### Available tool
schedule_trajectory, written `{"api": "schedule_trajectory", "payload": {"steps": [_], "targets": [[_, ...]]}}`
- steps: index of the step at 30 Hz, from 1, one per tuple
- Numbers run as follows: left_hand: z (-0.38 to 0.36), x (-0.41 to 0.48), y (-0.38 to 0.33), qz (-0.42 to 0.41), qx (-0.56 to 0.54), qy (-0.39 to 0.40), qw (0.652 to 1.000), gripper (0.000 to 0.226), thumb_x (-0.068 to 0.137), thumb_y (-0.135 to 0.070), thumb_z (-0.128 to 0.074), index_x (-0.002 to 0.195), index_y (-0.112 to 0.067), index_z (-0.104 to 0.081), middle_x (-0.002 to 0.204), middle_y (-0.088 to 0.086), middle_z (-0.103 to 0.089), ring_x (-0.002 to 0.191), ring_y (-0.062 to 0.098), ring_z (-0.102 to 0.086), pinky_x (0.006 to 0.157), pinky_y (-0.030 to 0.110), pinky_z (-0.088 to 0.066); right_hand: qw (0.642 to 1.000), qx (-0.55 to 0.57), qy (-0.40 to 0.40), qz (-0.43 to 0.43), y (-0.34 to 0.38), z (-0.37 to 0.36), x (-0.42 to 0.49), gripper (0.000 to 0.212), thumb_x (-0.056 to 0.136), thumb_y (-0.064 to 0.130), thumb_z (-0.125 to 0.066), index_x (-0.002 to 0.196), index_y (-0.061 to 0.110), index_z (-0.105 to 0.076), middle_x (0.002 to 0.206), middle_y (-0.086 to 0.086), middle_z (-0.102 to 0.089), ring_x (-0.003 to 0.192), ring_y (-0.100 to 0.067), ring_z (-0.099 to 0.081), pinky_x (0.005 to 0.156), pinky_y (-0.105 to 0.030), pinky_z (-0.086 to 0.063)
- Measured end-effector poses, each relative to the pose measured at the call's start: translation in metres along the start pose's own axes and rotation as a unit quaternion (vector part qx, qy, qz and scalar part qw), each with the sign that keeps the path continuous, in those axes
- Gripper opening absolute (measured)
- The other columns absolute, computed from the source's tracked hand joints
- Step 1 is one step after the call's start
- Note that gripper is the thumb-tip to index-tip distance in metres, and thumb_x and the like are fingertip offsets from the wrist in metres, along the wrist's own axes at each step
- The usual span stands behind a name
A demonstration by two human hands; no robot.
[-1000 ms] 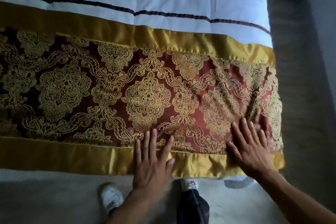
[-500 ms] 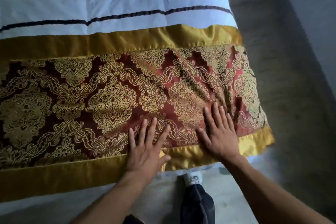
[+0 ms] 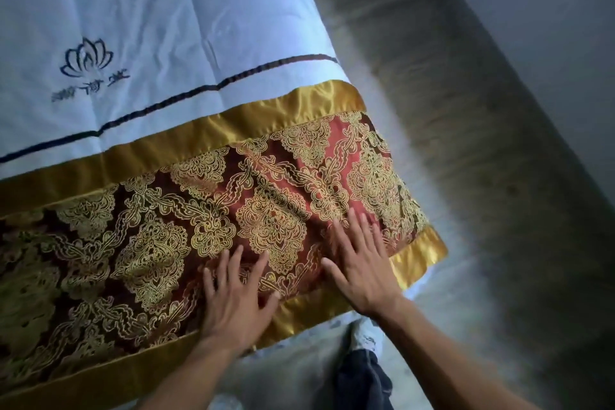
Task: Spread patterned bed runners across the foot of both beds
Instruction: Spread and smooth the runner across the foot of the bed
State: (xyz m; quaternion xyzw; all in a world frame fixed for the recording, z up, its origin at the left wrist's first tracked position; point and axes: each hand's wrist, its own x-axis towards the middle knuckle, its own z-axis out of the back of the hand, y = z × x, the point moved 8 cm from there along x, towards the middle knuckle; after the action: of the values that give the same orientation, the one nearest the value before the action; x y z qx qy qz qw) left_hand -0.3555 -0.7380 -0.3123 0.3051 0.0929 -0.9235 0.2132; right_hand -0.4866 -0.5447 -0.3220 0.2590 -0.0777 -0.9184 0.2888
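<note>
A red bed runner (image 3: 159,230) with gold damask pattern and shiny gold borders lies across the foot of a bed covered by a white duvet (image 3: 159,17). The duvet carries a dark embroidered lotus logo and a dark stripe. My left hand (image 3: 234,303) rests flat on the runner near its front gold border, fingers spread. My right hand (image 3: 361,266) lies flat beside it, closer to the runner's right end, which hangs at the bed's corner. Wrinkles run through the fabric just above both hands.
Grey carpeted floor (image 3: 482,176) runs along the right side of the bed, with a grey wall (image 3: 565,10) beyond. My leg in dark trousers and a white shoe (image 3: 366,339) stand at the bed's foot.
The view has swung and tilted, so the bed's right corner sits more central. Both hands stay flat on the runner, having slid slightly along it toward its right end.
</note>
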Motion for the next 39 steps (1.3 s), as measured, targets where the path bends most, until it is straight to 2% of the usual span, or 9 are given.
{"api": "schedule_trajectory", "payload": {"steps": [6, 9, 11, 15, 19, 24, 28, 32, 39], "targets": [[0.054, 0.084, -0.059, -0.026, -0.021, -0.036, 0.999, 0.082, 0.099, -0.054, -0.046, 0.154, -0.045, 0.014, 0.164, 0.003, 0.027, 0.153, 0.027, 0.020, 0.124, 0.057, 0.005, 0.990, 0.095, -0.063, 0.088, 0.057, 0.063, 0.066, 0.066, 0.105, 0.060, -0.011, 0.161, 0.030, 0.007, 0.167, -0.005, 0.023, 0.153, -0.021, 0.025, 0.123, -0.043, 0.016], [0.058, 0.122, -0.070, -0.034, 0.017, -0.064, 0.997, 0.071, 0.100, -0.040, -0.050, 0.159, -0.034, -0.011, 0.164, 0.005, 0.029, 0.151, 0.027, 0.024, 0.123, 0.057, 0.006, 0.992, 0.043, -0.044, 0.113, 0.041, 0.047, 0.098, 0.061, 0.106, 0.056, -0.012, 0.161, 0.033, 0.000, 0.167, -0.005, 0.020, 0.153, -0.025, 0.021, 0.124, -0.046, 0.015], [0.051, 0.135, -0.072, -0.039, -0.002, -0.079, 0.996, 0.063, 0.105, -0.044, -0.032, 0.157, -0.044, 0.002, 0.164, 0.007, 0.027, 0.152, 0.029, 0.022, 0.123, 0.059, 0.005, 0.994, -0.015, -0.034, 0.101, -0.005, 0.022, 0.103, 0.060, 0.104, 0.062, -0.009, 0.159, 0.041, 0.004, 0.167, -0.002, 0.021, 0.154, -0.025, 0.021, 0.124, -0.049, 0.012], [0.029, 0.140, -0.072, -0.042, 0.004, -0.081, 0.996, 0.059, 0.104, -0.054, -0.009, 0.148, -0.048, 0.030, 0.157, 0.007, 0.042, 0.145, 0.029, 0.036, 0.119, 0.058, 0.018, 0.989, 0.081, -0.023, -0.120, -0.137, -0.020, 0.058, 0.073, 0.097, 0.076, -0.020, 0.158, 0.047, 0.008, 0.169, 0.006, 0.009, 0.156, -0.017, 0.010, 0.127, -0.045, -0.002], [0.029, 0.138, -0.072, -0.048, -0.029, -0.060, 0.997, 0.058, 0.103, -0.055, -0.008, 0.148, -0.048, 0.029, 0.157, 0.007, 0.042, 0.144, 0.029, 0.038, 0.120, 0.060, 0.016, 0.948, 0.168, 0.052, -0.267, -0.179, -0.047, 0.001, 0.087, 0.091, 0.080, -0.008, 0.162, 0.031, -0.005, 0.169, -0.002, -0.015, 0.155, -0.019, -0.012, 0.125, -0.047, -0.016], [0.054, 0.128, -0.069, -0.078, -0.049, -0.016, 0.996, 0.060, 0.104, -0.055, -0.019, 0.148, -0.048, 0.021, 0.161, 0.009, 0.031, 0.149, 0.029, 0.027, 0.123, 0.059, 0.004, 0.969, 0.123, -0.001, -0.215, -0.110, 0.003, 0.029, 0.081, 0.098, 0.073, -0.011, 0.162, 0.025, 0.001, 0.170, -0.005, 0.001, 0.157, -0.023, -0.002, 0.127, -0.045, -0.005], [0.085, 0.130, -0.078, -0.119, -0.063, -0.045, 0.990, 0.060, 0.104, -0.050, -0.029, 0.155, -0.046, 0.003, 0.166, 0.008, 0.016, 0.152, 0.028, 0.019, 0.124, 0.058, 0.002, 0.986, 0.091, -0.008, -0.137, -0.044, 0.039, 0.080, 0.072, 0.101, 0.068, -0.013, 0.160, 0.035, 0.011, 0.167, -0.005, 0.020, 0.155, -0.025, 0.015, 0.125, -0.043, 0.009], [0.107, 0.147, -0.111, -0.189, -0.045, -0.078, 0.978, 0.058, 0.106, -0.038, -0.029, 0.157, -0.038, -0.002, 0.167, 0.004, 0.012, 0.153, 0.025, 0.019, 0.126, 0.052, 0.003, 0.995, 0.082, -0.041, -0.042, -0.012, 0.059, 0.140, 0.064, 0.105, 0.061, -0.014, 0.160, 0.037, 0.008, 0.167, -0.002, 0.020, 0.153, -0.022, 0.021, 0.126, -0.045, 0.011], [0.071, 0.183, -0.125, -0.119, 0.016, -0.015, 0.993, 0.057, 0.105, -0.052, -0.013, 0.154, -0.045, 0.016, 0.165, 0.005, 0.026, 0.152, 0.030, 0.022, 0.122, 0.063, 0.003, 0.962, 0.222, 0.003, -0.159, -0.140, 0.005, 0.112, 0.082, 0.094, 0.081, -0.018, 0.161, 0.037, 0.003, 0.170, 0.004, 0.001, 0.156, -0.011, 0.000, 0.128, -0.044, -0.010]]}}
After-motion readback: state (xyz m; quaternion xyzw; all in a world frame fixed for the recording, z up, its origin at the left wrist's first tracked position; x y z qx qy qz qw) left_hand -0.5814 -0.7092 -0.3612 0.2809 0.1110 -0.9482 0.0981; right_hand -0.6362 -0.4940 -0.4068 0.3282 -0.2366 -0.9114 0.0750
